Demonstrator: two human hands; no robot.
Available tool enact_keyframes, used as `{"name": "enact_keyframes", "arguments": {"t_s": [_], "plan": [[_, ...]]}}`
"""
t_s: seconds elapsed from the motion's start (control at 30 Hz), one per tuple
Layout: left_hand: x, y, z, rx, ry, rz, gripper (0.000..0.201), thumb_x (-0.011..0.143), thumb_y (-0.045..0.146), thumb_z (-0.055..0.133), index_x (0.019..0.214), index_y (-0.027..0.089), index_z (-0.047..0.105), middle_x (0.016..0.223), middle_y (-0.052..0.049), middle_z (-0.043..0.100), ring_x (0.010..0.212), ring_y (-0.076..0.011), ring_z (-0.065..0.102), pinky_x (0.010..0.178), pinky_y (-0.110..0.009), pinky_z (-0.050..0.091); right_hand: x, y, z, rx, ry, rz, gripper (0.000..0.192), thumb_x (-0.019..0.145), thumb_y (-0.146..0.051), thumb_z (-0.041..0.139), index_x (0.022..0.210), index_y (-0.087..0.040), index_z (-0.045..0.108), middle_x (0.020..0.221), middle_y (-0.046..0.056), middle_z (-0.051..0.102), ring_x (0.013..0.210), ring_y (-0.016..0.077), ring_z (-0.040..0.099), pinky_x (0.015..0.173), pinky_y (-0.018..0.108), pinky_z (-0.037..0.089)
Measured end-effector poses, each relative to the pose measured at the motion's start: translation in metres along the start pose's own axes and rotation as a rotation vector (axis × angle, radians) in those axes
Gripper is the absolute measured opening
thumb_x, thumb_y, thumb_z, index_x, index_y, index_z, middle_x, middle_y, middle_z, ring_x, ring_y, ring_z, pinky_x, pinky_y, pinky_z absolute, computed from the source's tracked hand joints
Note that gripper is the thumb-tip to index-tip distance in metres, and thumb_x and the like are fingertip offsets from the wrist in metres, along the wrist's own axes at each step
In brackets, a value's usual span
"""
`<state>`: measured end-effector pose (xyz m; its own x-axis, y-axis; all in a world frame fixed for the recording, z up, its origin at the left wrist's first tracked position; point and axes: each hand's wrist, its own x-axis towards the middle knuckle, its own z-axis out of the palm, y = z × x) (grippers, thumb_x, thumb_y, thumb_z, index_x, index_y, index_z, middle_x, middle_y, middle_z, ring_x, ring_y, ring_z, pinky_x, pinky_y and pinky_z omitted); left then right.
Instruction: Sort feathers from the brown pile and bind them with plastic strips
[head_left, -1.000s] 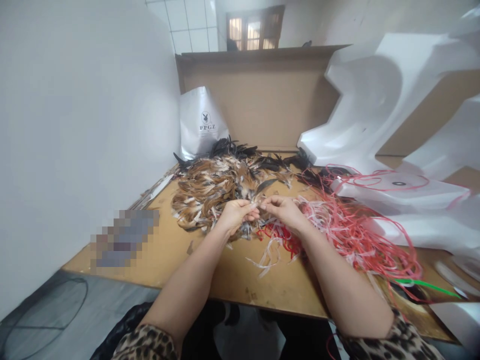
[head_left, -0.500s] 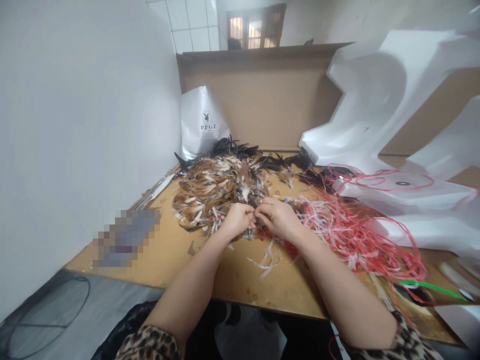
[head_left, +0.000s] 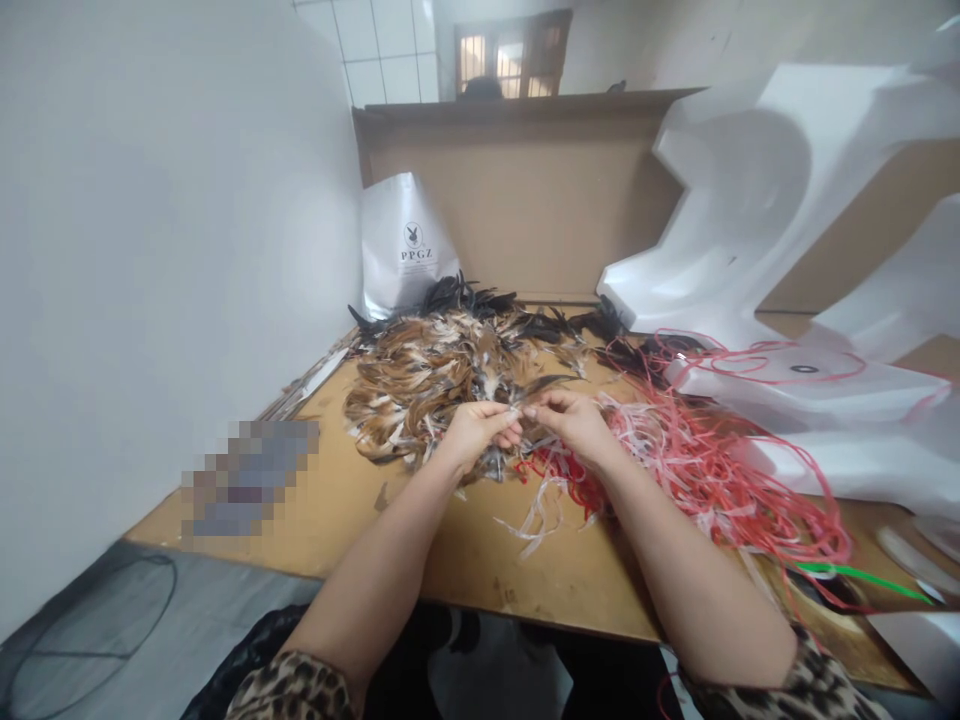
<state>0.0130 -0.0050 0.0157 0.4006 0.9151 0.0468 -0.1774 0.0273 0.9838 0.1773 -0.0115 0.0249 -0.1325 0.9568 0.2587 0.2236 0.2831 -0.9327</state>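
Note:
Over the near edge of a pile of brown and white feathers (head_left: 412, 375), my two hands meet fingertip to fingertip. My left hand (head_left: 478, 436) is closed in a pinch on the pale base of a feather. Thumb and forefinger of my right hand (head_left: 576, 422) also pinch at the same spot. A dark curved feather (head_left: 556, 382) sticks out just beyond the fingertips, pointing right. Its lower part is hidden by the fingers. Beside my right hand lies a tangle of red and white plastic strips (head_left: 697, 470).
Black feathers (head_left: 465, 295) line the back of the pile, before a white printed bag (head_left: 405, 250). A cardboard panel (head_left: 540, 200) stands behind the table (head_left: 525, 570). White foam pieces (head_left: 735, 210) are on the right. A green strip (head_left: 862, 578) lies near the right corner.
My hands have risen slightly and the right one has shifted a little to the right. The dark curved feather now shows beyond the fingers. More red strips are uncovered under the right hand.

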Motion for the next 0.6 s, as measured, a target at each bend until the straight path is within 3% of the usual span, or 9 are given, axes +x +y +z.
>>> {"name": "enact_keyframes", "arguments": {"t_s": [0.3,0.47,0.6], "plan": [[0.004,-0.005,-0.001,-0.100,0.125,-0.051,0.022,0.062,0.029,0.064,0.068,0.008,0.060,0.059,-0.005,0.060,0.050,-0.0068,0.054,0.049,-0.017,0.042,-0.009,-0.011,0.018,-0.537,0.105,-0.402,0.016,0.076,-0.022,0.049,0.069,-0.016,0.062,0.063,0.003,0.054,0.061,0.0122,0.049,0.060,0.024,0.036],[0.003,-0.008,0.000,0.240,0.119,-0.058,0.012,0.068,0.018,0.053,0.067,0.009,0.060,0.052,-0.002,0.056,0.045,-0.0081,0.053,0.045,-0.019,0.042,-0.014,-0.017,0.016,-0.918,-0.012,-0.471,0.020,0.079,-0.023,0.044,0.070,-0.016,0.060,0.068,0.005,0.052,0.067,0.0135,0.047,0.060,0.024,0.033],[-0.002,-0.010,-0.005,0.551,-0.050,0.006,0.015,0.069,0.017,0.049,0.061,0.011,0.059,0.049,0.000,0.055,0.044,-0.0082,0.052,0.043,-0.018,0.040,-0.013,-0.022,0.008,-0.944,-0.156,-0.453,0.018,0.078,-0.022,0.045,0.068,-0.016,0.060,0.070,0.005,0.054,0.070,0.0137,0.048,0.061,0.024,0.032]]}}
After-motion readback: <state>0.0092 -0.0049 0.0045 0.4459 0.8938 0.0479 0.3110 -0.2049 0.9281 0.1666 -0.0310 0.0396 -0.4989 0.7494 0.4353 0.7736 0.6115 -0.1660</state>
